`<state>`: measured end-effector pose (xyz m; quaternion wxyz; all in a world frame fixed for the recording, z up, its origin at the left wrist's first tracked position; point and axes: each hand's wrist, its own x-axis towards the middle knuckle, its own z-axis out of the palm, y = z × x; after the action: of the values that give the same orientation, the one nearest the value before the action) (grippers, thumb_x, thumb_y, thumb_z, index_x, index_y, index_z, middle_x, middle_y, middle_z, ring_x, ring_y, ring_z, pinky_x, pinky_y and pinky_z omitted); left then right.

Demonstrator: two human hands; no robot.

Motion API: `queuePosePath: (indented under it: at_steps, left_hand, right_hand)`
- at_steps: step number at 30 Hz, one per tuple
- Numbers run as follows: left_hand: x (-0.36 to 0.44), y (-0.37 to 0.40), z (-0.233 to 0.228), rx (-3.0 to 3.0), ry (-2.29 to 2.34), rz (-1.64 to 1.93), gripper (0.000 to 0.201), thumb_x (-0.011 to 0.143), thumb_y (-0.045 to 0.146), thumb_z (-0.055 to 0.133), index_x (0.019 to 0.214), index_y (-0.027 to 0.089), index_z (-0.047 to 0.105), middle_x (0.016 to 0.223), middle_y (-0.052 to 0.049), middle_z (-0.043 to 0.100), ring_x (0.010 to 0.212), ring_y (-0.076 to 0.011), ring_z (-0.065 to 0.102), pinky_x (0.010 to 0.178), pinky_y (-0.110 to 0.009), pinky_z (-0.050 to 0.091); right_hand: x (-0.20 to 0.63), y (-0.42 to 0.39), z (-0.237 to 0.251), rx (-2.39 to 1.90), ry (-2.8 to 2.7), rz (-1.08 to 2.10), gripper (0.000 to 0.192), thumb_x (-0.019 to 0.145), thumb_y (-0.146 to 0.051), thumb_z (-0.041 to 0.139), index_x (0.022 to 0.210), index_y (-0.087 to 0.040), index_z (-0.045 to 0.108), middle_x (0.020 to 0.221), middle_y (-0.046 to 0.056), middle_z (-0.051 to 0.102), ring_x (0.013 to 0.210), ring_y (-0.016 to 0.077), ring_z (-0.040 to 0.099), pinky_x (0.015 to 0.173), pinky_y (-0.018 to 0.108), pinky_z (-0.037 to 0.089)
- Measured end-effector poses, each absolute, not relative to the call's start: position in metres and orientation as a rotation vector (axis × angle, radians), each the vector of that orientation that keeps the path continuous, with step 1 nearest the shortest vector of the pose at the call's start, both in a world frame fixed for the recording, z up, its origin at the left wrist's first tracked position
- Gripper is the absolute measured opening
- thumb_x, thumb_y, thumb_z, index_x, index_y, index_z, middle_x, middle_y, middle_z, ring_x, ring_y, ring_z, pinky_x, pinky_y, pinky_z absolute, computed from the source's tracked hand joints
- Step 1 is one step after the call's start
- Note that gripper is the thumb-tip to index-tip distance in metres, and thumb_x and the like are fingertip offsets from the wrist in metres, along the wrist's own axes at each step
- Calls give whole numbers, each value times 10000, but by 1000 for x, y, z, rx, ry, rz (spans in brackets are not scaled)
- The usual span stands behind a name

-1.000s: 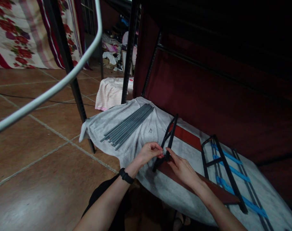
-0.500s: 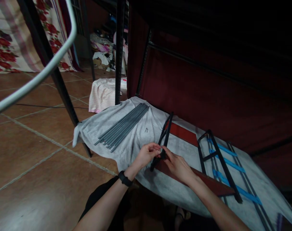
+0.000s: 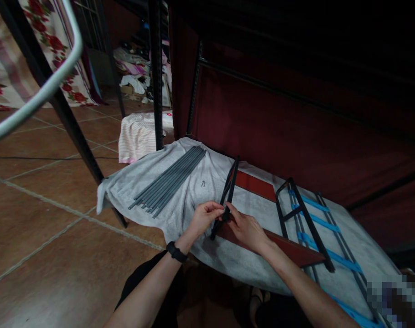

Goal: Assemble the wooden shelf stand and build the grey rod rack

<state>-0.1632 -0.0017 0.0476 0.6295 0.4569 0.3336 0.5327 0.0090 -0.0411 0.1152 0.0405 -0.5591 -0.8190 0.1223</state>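
Black metal bracket: a thin dark folding metal frame piece (image 3: 228, 191) lies on the grey cloth-covered surface (image 3: 194, 182), long axis running away from the person.
Left hand (image 3: 203, 217): fingertips pinched on its near end.
Right hand (image 3: 246, 230): fingers closed on the same end, touching the left.
Beside: reddish-brown wooden board (image 3: 282, 246) under the right hand.
Left: bundle of grey metal rods (image 3: 168, 180), apart.
Right: black frame with blue straps (image 3: 310, 218).

Lower right corner pixelated; what lies there cannot be told. Ladder frame (image 3: 306, 218) runs off bottom edge. Fingertips of left hand (image 3: 204, 217) and right hand (image 3: 246, 229) cover black bar (image 3: 228, 193) where they meet; grip there too small to tell. Upper right lost in darkness.
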Motion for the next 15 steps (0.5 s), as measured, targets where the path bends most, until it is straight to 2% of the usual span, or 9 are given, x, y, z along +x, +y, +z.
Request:
queuePosePath:
  at_steps: [9,12,13,15]
  left_hand:
    - [-165,-4,49,960,709,1190,297,651,356,856,830,144,750,709,-7,692,621,-101,584,630,-219,475]
    - [-165,-4,49,998,716,1181,299,668,370,846,836,143,749,714,-10,688,634,-103,585,643,-222,474]
    - [-165,-4,49,1020,726,1182,296,678,375,838,837,143,748,711,-11,684,637,-105,584,642,-223,472]
    - [-165,-4,50,1043,745,1195,303,687,380,830,863,147,747,724,-12,684,642,-110,583,633,-226,469]
  right_hand:
    - [11,-42,114,-1667,-2507,355,609,987,-262,381,1574,-198,233,1339,112,655,1109,259,683,919,369,488]
    - [11,-42,117,-1683,-2441,437,615,995,-286,398,1570,-185,205,1252,98,702,1071,247,693,893,355,484]
    - [11,-43,117,-1709,-2395,452,599,995,-297,410,1554,-182,229,1209,90,719,1051,242,697,879,347,483]
    - [12,-44,117,-1747,-2329,438,482,992,-302,428,1460,-196,378,1147,72,732,1026,232,696,859,331,476]
